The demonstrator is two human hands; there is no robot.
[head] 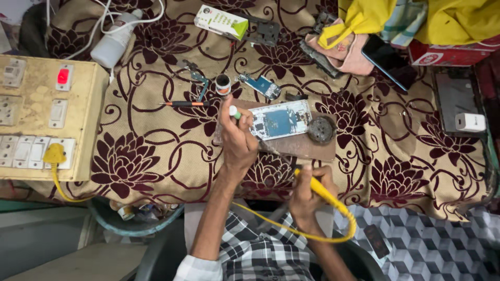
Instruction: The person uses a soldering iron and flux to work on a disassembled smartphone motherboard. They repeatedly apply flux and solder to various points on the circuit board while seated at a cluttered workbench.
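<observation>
My left hand (pixel 237 136) is raised over the table, closed around a small white and green tube (pixel 235 112). It hovers just left of an opened phone (pixel 281 120) whose circuit board shows, lying on a brown board (pixel 307 147). My right hand (pixel 308 195) sits nearer the table's front edge and grips a yellow-handled soldering iron (pixel 319 188). Its yellow cord (pixel 333 229) loops down to the right. The iron's tip is hidden behind my hand.
A beige switchboard (pixel 47 117) with a yellow plug stands at left. A screwdriver (pixel 185 104), tweezers (pixel 199 83), a small round jar (pixel 223 84), a phone part (pixel 263 86), a round grey disc (pixel 321 129), a white bottle (pixel 115 39) and a white charger (pixel 470 122) lie around.
</observation>
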